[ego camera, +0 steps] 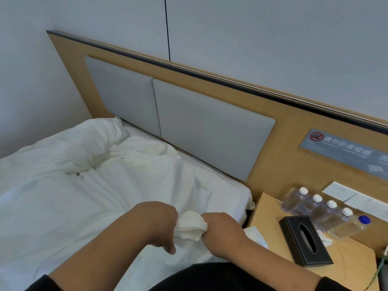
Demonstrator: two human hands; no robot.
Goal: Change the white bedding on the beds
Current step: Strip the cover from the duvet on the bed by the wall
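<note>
A rumpled white duvet (79,185) covers the bed, bunched into a thick roll near the far left corner by the headboard. Along the head end and right side, the white mattress sheet (235,193) shows bare. At the bed's near right edge, my left hand (157,219) and my right hand (220,227) both grip a gathered corner of the white bedding (192,224), which bulges between the two fists. Both wrists bend downward, hiding the fingers.
A wooden headboard with two grey padded panels (210,127) runs behind the bed. To the right stands a wooden nightstand (266,208) with a black tissue box (304,240), several water bottles (327,208), wall sockets (340,193) and a no-smoking sign (340,148).
</note>
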